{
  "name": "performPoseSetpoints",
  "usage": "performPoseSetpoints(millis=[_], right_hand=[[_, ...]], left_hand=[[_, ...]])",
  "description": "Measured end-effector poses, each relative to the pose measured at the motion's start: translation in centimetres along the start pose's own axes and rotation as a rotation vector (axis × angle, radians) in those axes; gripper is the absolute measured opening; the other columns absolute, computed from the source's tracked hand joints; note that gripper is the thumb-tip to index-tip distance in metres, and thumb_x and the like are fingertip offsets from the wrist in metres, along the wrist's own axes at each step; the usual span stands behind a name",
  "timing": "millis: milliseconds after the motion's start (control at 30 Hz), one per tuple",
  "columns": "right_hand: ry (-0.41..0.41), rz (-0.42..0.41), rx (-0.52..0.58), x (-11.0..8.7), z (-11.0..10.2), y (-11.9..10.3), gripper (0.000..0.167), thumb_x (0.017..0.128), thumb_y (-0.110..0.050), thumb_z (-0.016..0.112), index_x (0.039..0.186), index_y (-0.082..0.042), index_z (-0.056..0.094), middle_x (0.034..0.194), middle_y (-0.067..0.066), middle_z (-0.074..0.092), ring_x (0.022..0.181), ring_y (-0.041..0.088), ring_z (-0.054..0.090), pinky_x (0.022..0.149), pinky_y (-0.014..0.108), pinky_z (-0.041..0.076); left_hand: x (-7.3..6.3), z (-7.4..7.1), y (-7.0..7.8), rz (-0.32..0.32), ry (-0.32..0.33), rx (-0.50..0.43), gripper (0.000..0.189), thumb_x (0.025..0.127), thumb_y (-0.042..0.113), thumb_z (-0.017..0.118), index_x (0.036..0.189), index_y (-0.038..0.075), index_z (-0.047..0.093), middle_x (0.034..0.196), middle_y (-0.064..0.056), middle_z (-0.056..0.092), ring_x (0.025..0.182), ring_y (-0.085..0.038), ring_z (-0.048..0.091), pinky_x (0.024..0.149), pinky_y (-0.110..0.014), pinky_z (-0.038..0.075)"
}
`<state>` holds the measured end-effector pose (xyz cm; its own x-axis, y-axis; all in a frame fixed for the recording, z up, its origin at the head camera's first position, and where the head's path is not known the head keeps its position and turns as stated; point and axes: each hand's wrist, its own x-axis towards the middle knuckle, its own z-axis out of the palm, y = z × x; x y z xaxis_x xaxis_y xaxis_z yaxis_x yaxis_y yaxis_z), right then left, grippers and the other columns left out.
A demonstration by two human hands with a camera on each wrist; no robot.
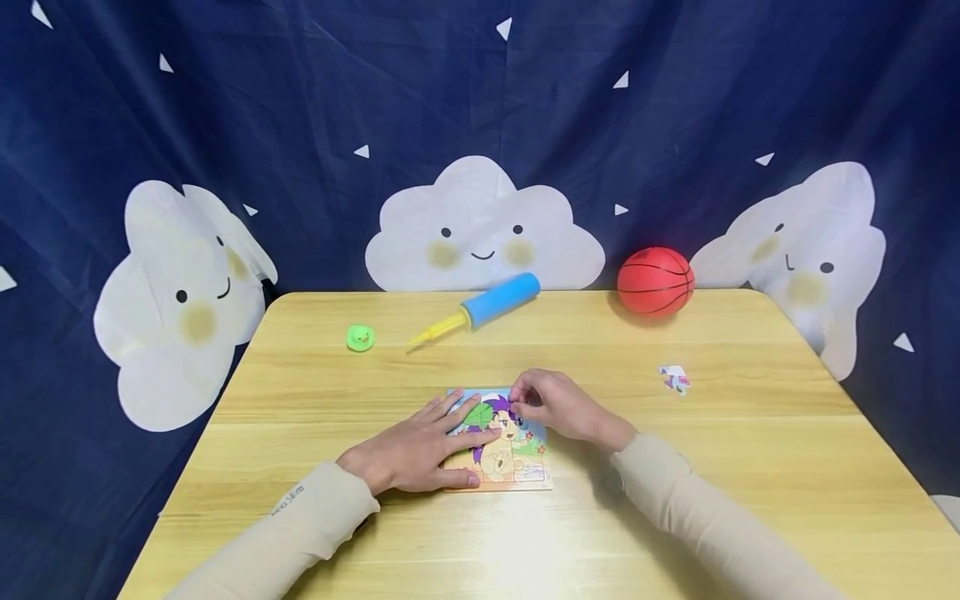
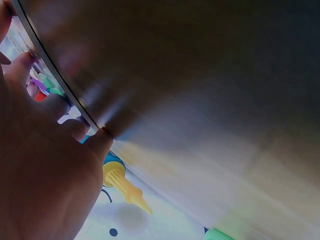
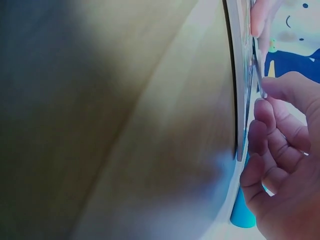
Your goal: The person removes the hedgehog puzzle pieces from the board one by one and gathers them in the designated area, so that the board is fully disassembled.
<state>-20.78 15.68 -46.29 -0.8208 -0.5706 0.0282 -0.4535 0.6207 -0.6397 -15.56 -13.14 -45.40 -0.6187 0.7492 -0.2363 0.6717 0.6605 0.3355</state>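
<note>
A colourful jigsaw puzzle [image 1: 525, 467] with a purple-haired cartoon figure lies flat on the table. My left hand [image 1: 416, 446] rests on its left half with fingers spread, hiding that part. At the puzzle's upper right, my right hand [image 1: 558, 404] pinches a puzzle piece. In the right wrist view this puzzle piece [image 3: 258, 70] shows as a thin, tilted edge between thumb and index finger, close over the board. One loose puzzle piece [image 1: 675, 379] lies on the table to the right.
A blue and yellow hand pump [image 1: 498, 302] lies behind the puzzle. Left of it sits a green rubber duck [image 1: 361, 337]. A red ball [image 1: 656, 282] stands at the table's back edge. Behind hangs a dark blue curtain [image 1: 315, 100] with clouds.
</note>
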Motion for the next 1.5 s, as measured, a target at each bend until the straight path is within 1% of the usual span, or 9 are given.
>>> performPoseSetpoints(millis=[100, 233, 367, 667, 833, 1100, 1267, 1367, 1500], right_hand=[[0.004, -0.018, -0.005, -0.1, -0.2, 0.0, 0.005, 0.101, -0.011, 0.077, 0.104, -0.011, 0.074, 0.095, -0.003, 0.07, 0.088, 0.01, 0.06, 0.08, 0.023, 0.056], [0.011, -0.012, -0.001, -0.5, -0.6, 0.2, 0.006, 0.1, -0.012, 0.077, 0.105, -0.012, 0.074, 0.097, -0.004, 0.07, 0.09, 0.011, 0.06, 0.083, 0.024, 0.057], [0.032, 0.004, 0.017, -0.9, -1.0, 0.9, 0.007, 0.1, -0.013, 0.078, 0.107, -0.014, 0.075, 0.1, -0.006, 0.072, 0.094, 0.011, 0.061, 0.087, 0.026, 0.058], [0.075, 0.028, 0.071, -2.5, -2.5, 3.0, 0.008, 0.103, -0.014, 0.076, 0.111, -0.015, 0.076, 0.109, -0.005, 0.075, 0.103, 0.012, 0.067, 0.1, 0.036, 0.061], [0.1, 0.054, 0.101, -3.5, -3.6, 4.0, 0.008, 0.103, -0.015, 0.077, 0.111, -0.017, 0.076, 0.106, -0.006, 0.074, 0.103, 0.013, 0.066, 0.099, 0.034, 0.059], [0.134, 0.121, 0.07, -5.4, -5.2, 5.7, 0.009, 0.104, -0.022, 0.078, 0.112, -0.021, 0.076, 0.108, -0.007, 0.074, 0.104, 0.016, 0.065, 0.099, 0.036, 0.057], [0.152, 0.167, 0.074, -6.6, -6.3, 6.6, 0.012, 0.103, -0.029, 0.079, 0.112, -0.024, 0.075, 0.109, -0.007, 0.073, 0.103, 0.018, 0.064, 0.094, 0.031, 0.055], [0.166, 0.161, 0.084, -7.3, -7.1, 7.1, 0.012, 0.103, -0.028, 0.08, 0.111, -0.022, 0.075, 0.107, -0.005, 0.073, 0.1, 0.017, 0.063, 0.089, 0.027, 0.054], [0.195, 0.119, 0.096, -8.0, -8.0, 7.7, 0.01, 0.103, -0.02, 0.079, 0.11, -0.016, 0.076, 0.101, -0.001, 0.073, 0.092, 0.015, 0.063, 0.08, 0.024, 0.054]], left_hand=[[0.0, 0.0, 0.0, -0.003, 0.0, -0.001, 0.068, 0.109, 0.066, 0.053, 0.17, 0.043, 0.036, 0.185, -0.008, 0.008, 0.172, -0.036, 0.002, 0.14, -0.056, 0.014], [0.1, -0.1, 0.1, 0.001, -0.004, 0.006, 0.068, 0.109, 0.065, 0.053, 0.171, 0.042, 0.036, 0.185, -0.008, 0.008, 0.172, -0.037, 0.002, 0.14, -0.056, 0.014], [0.1, 0.0, 0.0, 0.004, -0.002, 0.011, 0.068, 0.109, 0.065, 0.053, 0.17, 0.041, 0.037, 0.185, -0.009, 0.009, 0.172, -0.037, 0.003, 0.14, -0.056, 0.014], [0.0, 0.0, -0.1, 0.007, 0.007, 0.002, 0.068, 0.108, 0.066, 0.054, 0.17, 0.041, 0.038, 0.185, -0.009, 0.009, 0.172, -0.037, 0.004, 0.14, -0.056, 0.014], [0.0, 0.0, 0.0, 0.013, 0.015, 0.004, 0.068, 0.108, 0.065, 0.054, 0.17, 0.04, 0.04, 0.185, -0.009, 0.011, 0.172, -0.038, 0.005, 0.139, -0.057, 0.014], [-0.1, -0.2, 0.2, 0.012, 0.01, 0.011, 0.067, 0.109, 0.064, 0.055, 0.17, 0.039, 0.04, 0.185, -0.01, 0.011, 0.172, -0.038, 0.005, 0.139, -0.058, 0.015], [-0.1, -0.2, 0.2, 0.018, 0.011, 0.018, 0.068, 0.109, 0.063, 0.055, 0.17, 0.038, 0.039, 0.185, -0.01, 0.011, 0.172, -0.038, 0.005, 0.139, -0.058, 0.015], [-0.1, -0.1, 0.2, 0.017, 0.01, 0.016, 0.068, 0.109, 0.063, 0.055, 0.17, 0.038, 0.039, 0.185, -0.01, 0.01, 0.172, -0.038, 0.005, 0.139, -0.057, 0.015], [0.0, -0.1, 0.2, 0.013, 0.008, 0.014, 0.068, 0.109, 0.064, 0.054, 0.17, 0.039, 0.039, 0.185, -0.009, 0.01, 0.172, -0.037, 0.005, 0.139, -0.057, 0.015]])
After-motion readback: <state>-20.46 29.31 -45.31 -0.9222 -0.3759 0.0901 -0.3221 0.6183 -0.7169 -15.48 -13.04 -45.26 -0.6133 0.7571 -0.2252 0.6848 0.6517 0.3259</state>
